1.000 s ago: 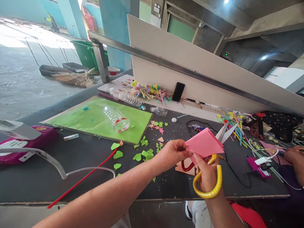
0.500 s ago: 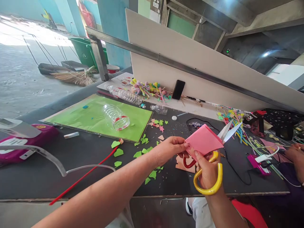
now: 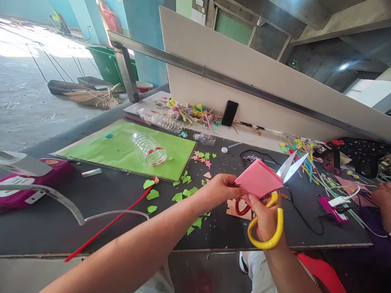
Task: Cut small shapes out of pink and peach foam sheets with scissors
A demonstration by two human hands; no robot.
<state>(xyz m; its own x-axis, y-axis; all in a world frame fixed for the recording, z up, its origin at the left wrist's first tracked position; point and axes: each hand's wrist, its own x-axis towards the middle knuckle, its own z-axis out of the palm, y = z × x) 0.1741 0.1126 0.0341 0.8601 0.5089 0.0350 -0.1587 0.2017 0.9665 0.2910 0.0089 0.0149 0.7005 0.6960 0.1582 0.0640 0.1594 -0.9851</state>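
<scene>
My left hand [image 3: 219, 190] pinches the near corner of a folded pink paper [image 3: 258, 179], holding it above the black table [image 3: 100, 203]. My right hand [image 3: 265, 217] grips scissors [image 3: 275, 203] with one yellow and one red handle. Their blades stand apart and stick out past the paper's right edge. Below the hands lie peach paper offcuts [image 3: 235, 211].
A green sheet [image 3: 100, 152] carries a cut clear bottle [image 3: 149, 148]. Green scraps [image 3: 186, 195], a red stick [image 3: 122, 219] and a pink device [image 3: 33, 179] lie at left. Coloured straws [image 3: 305, 162], cables and a phone [image 3: 229, 113] sit behind. Another person's hand [image 3: 383, 197] is at right.
Both hands, the pink paper and the scissors have shifted slightly up and left in view. The blades stay apart.
</scene>
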